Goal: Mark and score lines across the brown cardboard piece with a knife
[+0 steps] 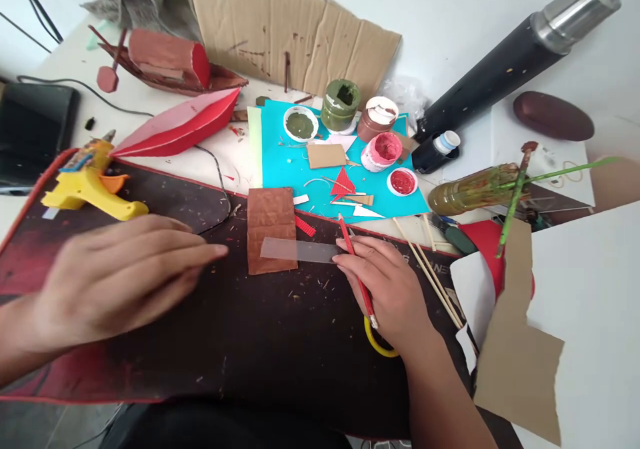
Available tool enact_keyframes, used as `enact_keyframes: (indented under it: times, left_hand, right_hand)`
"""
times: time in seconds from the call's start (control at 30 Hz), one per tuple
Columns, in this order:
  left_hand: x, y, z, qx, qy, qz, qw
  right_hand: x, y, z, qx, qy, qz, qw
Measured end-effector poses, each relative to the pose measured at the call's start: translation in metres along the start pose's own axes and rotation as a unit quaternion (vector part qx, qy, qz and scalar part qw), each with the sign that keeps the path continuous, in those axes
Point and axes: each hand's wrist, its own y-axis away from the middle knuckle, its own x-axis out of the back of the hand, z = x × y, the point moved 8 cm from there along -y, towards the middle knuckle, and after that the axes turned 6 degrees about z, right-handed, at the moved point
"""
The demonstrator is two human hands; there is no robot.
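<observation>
We are working on the dark, paint-flecked desk mat [250, 342]. The brown painted rectangle of corrugated cardboard [270, 217] is lying on it, just in front of the turquoise paper sheet [280, 169]. The clear plastic ruler strip [295, 250] is lying across the cardboard's lower part, with its right end jutting past the edge.

Our right hand [395, 296] is pinching the red wooden pencil [356, 272] between thumb and fingers, and its fingertips are touching that free ruler end. Our left hand [120, 272] is lying flat and empty near the yellow hot-glue gun [90, 186]. Its fingers are stretched out together, pointing at the cardboard's left edge but apart from it.

To do this well, we judge, the left fingers should be pressing the ruler down over the cardboard, squared to its edges. That frees the pencil hand to run along the strip without it sliding.
</observation>
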Motion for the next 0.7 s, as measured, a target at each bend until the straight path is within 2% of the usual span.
enact_keyframes:
  times: [0.07,0.13,0.27,0.43,0.7]
  left_hand:
    - [-0.026,-0.045,0.036,-0.112,-0.019,0.0,0.994]
    - [-0.043,-0.067,0.063,-0.191,-0.019,0.018,0.981]
    - [-0.065,-0.068,0.075,-0.21,-0.035,-0.017,0.977]
    - [-0.069,-0.064,0.069,-0.198,-0.037,-0.027,0.979]
    - [-0.07,-0.068,0.073,-0.205,-0.041,-0.029,0.977]
  right_hand:
    - [0.0,0.0,-0.001,0.002,0.002,-0.003,1.0]
    - [-0.001,0.0,-0.002,0.005,0.003,-0.012,1.0]
    - [-0.001,0.001,-0.003,0.009,0.006,-0.023,1.0]
    - [-0.003,0.001,-0.002,0.001,0.008,-0.027,1.0]
    - [-0.01,0.004,0.008,-0.026,0.002,-0.033,0.999]
